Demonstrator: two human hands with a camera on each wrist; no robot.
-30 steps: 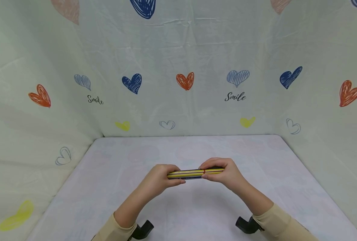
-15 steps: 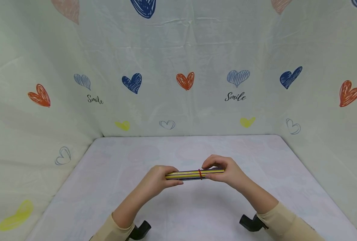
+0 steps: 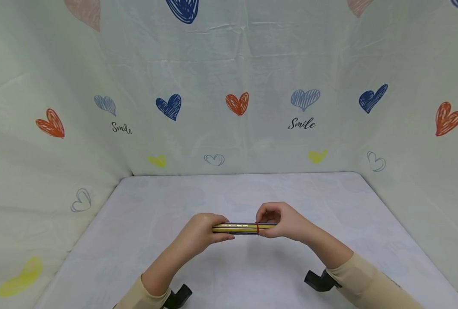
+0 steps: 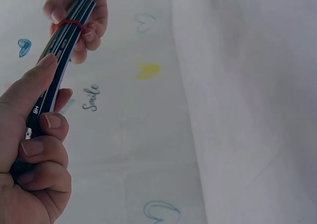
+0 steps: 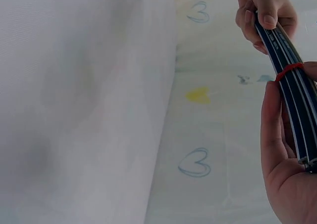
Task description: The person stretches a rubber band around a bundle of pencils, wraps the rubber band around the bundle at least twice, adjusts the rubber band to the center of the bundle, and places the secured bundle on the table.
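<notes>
A bundle of pencils (image 3: 238,228), striped yellow and dark in the head view, is held level above the table between both hands. In the left wrist view the pencils (image 4: 60,60) show dark blue sides with "HB" printed near the lower end. A red rubber band (image 3: 257,228) circles the bundle toward its right end. My left hand (image 3: 202,231) grips the left end, thumb along one side and fingers curled on the other. My right hand (image 3: 284,221) pinches the right part, its fingertips right at the rubber band (image 5: 289,70) in the right wrist view.
A white table (image 3: 236,274) lies below the hands. Behind it and along its sides hangs a pale curtain (image 3: 267,56) printed with hearts and "Smile". Black wrist mounts (image 3: 178,296) show at both beige sleeves.
The right hand first slid right, baring the whole rubber band, then came back left with its fingertips at the band. The band now sits slightly farther left; the left hand has barely moved.
</notes>
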